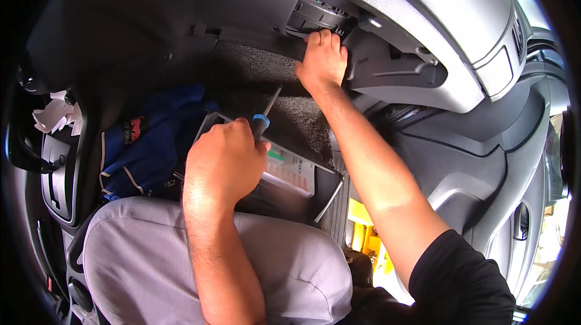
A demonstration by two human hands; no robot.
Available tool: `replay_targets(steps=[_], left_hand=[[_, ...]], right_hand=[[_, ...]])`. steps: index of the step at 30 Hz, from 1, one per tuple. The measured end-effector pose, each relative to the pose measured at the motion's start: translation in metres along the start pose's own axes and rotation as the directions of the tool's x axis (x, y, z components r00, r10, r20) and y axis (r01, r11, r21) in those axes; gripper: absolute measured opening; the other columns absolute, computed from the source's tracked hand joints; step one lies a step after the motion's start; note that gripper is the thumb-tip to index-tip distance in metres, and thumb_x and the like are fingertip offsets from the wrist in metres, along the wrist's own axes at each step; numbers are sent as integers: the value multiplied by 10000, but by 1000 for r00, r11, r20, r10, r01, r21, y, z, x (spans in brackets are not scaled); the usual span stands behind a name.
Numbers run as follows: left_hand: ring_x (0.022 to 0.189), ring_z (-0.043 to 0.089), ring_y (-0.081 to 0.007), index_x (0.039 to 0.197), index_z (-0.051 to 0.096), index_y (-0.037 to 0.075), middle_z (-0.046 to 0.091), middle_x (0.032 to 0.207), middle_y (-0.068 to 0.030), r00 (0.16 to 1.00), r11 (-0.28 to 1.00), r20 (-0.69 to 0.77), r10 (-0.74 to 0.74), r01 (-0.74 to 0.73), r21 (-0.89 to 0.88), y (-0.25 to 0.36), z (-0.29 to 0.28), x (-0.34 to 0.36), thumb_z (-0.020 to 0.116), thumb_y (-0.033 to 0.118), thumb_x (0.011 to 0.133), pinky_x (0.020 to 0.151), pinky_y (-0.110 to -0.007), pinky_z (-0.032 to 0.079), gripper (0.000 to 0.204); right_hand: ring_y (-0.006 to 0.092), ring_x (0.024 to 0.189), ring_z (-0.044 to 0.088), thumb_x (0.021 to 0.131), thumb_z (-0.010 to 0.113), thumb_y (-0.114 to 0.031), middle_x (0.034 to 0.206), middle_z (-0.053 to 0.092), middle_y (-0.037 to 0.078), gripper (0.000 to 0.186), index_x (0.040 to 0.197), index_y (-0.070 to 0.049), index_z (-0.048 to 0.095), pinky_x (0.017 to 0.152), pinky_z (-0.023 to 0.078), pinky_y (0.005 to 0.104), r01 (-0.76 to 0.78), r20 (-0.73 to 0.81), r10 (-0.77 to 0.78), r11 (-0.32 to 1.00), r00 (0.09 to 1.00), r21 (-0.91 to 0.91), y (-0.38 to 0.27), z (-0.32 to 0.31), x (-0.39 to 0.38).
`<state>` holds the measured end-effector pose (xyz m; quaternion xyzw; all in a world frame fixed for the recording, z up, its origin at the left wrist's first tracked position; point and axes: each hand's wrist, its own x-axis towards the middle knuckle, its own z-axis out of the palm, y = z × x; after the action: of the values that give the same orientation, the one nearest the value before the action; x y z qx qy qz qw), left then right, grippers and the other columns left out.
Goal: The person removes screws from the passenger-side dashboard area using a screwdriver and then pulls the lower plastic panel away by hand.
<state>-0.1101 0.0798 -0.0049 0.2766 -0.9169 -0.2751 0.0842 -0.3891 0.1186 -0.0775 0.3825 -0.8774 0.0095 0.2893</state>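
Observation:
In my left hand (223,152) is a screwdriver (261,121) with a blue-and-black handle, its metal shaft pointing up and away to the right. The fingers are closed round the handle. My right hand (325,62) reaches up under the dashboard, at the lower edge of a rounded black plastic housing (319,15). Its fingers are bent close together there, and their tips are hidden, so what they grip cannot be made out. Below my left hand lies a dark open bin (330,195) holding a white booklet (296,175) and a small green item (275,155).
A grey seat (151,243) fills the near left, with a blue cloth bag (142,149) just beyond it. The grey dashboard edge (436,34) curves overhead. To the right stands the open door (460,167). Something yellow (361,213) shows outside. Crumpled papers (57,114) sit far left.

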Motion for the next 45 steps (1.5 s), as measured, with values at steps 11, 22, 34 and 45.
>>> replay_targets(steps=[11, 22, 34, 45], left_hand=[[926, 709, -405, 1021, 724, -24, 725, 937, -235, 981, 988, 135, -141, 148, -43, 5, -7, -1, 727, 241, 865, 830, -469, 566, 308], [870, 721, -393, 901, 733, -25, 727, 879, -233, 994, 987, 16, -108, 109, -114, -8, 1, -6, 720, 225, 864, 800, -462, 577, 253], [764, 738, -367, 915, 699, -24, 728, 800, -207, 995, 994, -77, -67, 60, -95, -13, 17, -3, 694, 240, 883, 717, -436, 603, 266], [1070, 688, -402, 1269, 600, -65, 692, 1146, -250, 950, 942, 255, 181, -93, -321, 25, 52, 10, 723, 367, 900, 920, -470, 558, 582]], right_hand=[[289, 1231, 615, 947, 680, -67, 1269, 656, 169, 294, 1228, -21, 606, 1025, 504, 452, -38, 78, 66, -467, 995, 883, 3, -109, -34], [370, 1251, 581, 910, 615, 90, 1247, 616, 240, 238, 1144, 116, 582, 1169, 447, 566, 1, 175, 141, -782, 974, 623, -28, -137, 22], [239, 1209, 624, 1018, 595, -179, 1318, 644, 131, 404, 1390, -32, 540, 1024, 491, 365, -427, 427, -10, -2, 904, 904, -32, -118, -95], [149, 899, 641, 1001, 626, -141, 972, 652, 45, 455, 1447, -120, 535, 804, 536, 354, -859, 834, -203, -111, 512, 500, 59, -50, -146]])
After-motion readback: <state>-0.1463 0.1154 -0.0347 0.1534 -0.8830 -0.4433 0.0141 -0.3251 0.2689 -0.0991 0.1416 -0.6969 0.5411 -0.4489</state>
